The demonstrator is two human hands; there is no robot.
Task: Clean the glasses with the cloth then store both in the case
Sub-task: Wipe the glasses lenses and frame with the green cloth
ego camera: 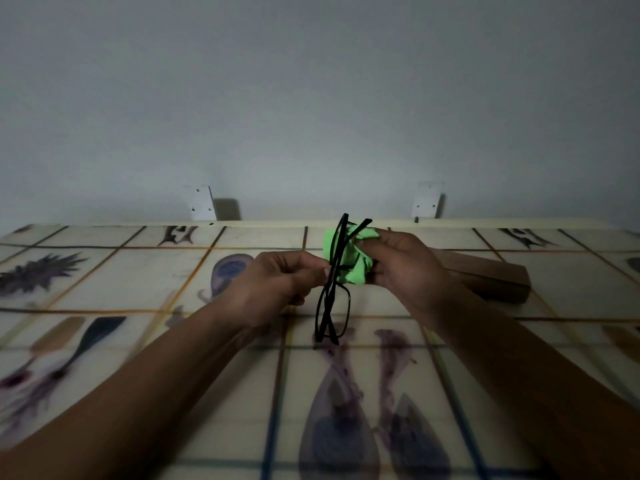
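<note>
Above the table (pixel 138 289), which is covered by a pale sheet printed with a grid of fruit and fish pictures, a pair of black thin-framed glasses (pixel 328 289) is held nearly upright, one lens over the other.

Left hand (pixel 277 282): the frame is pinched near its middle between curled fingers and thumb, from the left side.

Right hand (pixel 405 268): a crumpled bright green cleaning cloth (pixel 349 261) is gripped in the curled fingers and pressed against the upper lens from the right side. The cloth is bunched around that lens; two thin black ends of the frame project above it.

The lower lens is uncovered, and the table pattern is seen through it. The lower end of the frame is close to the table top; contact cannot be judged.

Container: a long brown rectangular case (pixel 491 275) lies flat on the table behind and to the right of the right hand, its left end hidden by that hand. Its inside is not shown, and whether it is open or closed cannot be told. Glasses and cloth are both outside it, in the hands.

Background: a plain grey-white wall (pixel 311 98) is seen beyond the far table edge, with two white perforated brackets (pixel 201 202) (pixel 427 200) fixed low on it. Lighting is dim.
</note>
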